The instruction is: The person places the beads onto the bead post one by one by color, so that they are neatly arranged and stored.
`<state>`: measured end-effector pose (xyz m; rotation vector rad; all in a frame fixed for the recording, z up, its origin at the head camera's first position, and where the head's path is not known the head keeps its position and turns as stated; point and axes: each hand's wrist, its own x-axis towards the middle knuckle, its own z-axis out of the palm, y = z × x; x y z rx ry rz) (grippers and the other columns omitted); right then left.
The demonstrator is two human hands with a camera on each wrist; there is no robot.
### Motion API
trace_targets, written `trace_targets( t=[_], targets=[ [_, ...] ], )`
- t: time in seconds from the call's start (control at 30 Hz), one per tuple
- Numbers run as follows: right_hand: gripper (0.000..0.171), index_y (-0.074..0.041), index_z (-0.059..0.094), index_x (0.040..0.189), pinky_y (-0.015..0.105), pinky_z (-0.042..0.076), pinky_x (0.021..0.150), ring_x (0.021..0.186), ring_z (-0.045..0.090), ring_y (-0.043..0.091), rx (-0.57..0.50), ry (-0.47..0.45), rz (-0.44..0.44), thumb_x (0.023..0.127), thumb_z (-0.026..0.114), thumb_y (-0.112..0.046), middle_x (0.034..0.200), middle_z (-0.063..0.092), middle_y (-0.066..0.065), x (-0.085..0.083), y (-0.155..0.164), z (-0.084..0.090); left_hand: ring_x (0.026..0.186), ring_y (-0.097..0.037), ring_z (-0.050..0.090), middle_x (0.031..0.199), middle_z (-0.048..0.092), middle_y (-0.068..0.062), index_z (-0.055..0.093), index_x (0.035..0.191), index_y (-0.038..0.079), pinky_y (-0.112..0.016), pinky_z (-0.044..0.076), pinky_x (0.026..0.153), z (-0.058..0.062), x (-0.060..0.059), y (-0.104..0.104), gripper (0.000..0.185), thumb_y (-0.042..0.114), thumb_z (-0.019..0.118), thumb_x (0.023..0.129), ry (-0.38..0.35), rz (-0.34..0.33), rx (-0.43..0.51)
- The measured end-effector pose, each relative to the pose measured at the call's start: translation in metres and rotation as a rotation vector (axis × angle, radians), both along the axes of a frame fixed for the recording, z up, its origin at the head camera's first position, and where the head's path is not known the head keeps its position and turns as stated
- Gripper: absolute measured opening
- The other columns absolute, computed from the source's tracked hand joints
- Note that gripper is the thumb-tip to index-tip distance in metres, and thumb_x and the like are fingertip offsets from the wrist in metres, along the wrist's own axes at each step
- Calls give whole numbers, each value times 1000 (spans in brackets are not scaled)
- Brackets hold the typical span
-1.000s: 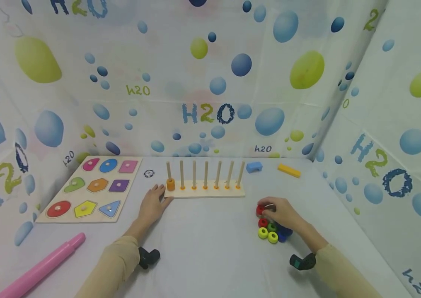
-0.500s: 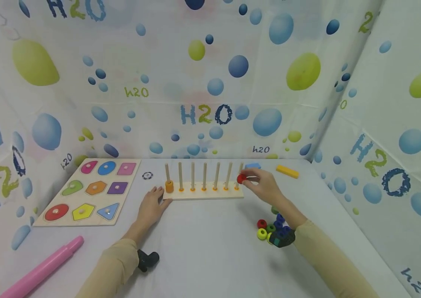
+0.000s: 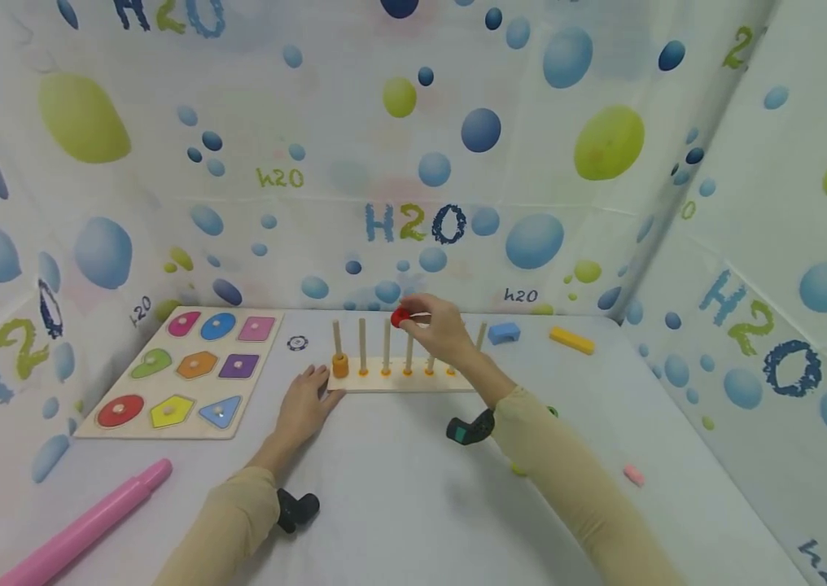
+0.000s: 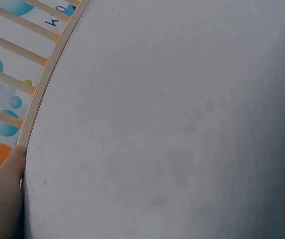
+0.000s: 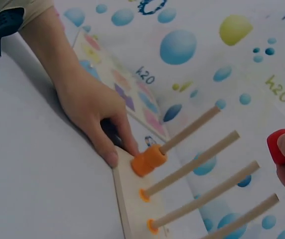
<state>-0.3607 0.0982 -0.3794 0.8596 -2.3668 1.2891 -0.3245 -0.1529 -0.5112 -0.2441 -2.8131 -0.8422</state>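
A wooden peg board [image 3: 399, 381] with several upright pegs stands mid-table. An orange ring [image 3: 340, 365] [image 5: 148, 160] sits at the foot of its leftmost peg. My right hand [image 3: 437, 324] pinches a red ring [image 3: 401, 317] [image 5: 277, 146] above the tops of the middle pegs. My left hand [image 3: 304, 396] [image 5: 95, 110] lies flat on the table, fingertips [image 4: 14, 159] touching the board's left end [image 4: 38, 99]. The loose rings on the right are mostly hidden behind my right forearm.
A shape puzzle board [image 3: 186, 370] lies at the left, a pink roller [image 3: 84, 525] at the near left. A blue block [image 3: 502, 332] and a yellow bar [image 3: 571, 339] sit behind the pegs. A small pink piece [image 3: 633, 474] lies at the right. Patterned sheets wall the table.
My right hand picked a red ring from the pile at the right, carried it up and left past the rightmost peg to above the middle pegs. The left hand stayed at the board.
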Motion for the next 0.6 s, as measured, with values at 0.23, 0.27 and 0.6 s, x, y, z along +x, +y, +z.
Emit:
trace_targets(
  t=[0.23,0.27,0.6],
  targets=[
    [33,5,58,118,18,52,83,97,65,21,63,-34,56,86,65,2,112,65,18,-15,-39,-1,132,-42,32,137,45,-24,47,133,-7,-54,22,111,0,-1,3,60,31,64,90,3,-10,9],
    [33,5,58,118,17,52,83,98,65,21,77,-34,57,86,65,1,112,65,18,-16,-43,-1,132,-42,32,137,45,-24,47,133,-7,-54,22,111,0,-1,3,60,31,64,90,4,-12,6],
    [33,3,56,120,16,50,84,99,64,20,197,-28,44,88,64,-1,114,64,14,-23,-59,-1,132,-41,33,138,46,-23,47,133,-6,-52,21,112,2,1,0,61,33,64,90,-1,-1,13]
  ],
)
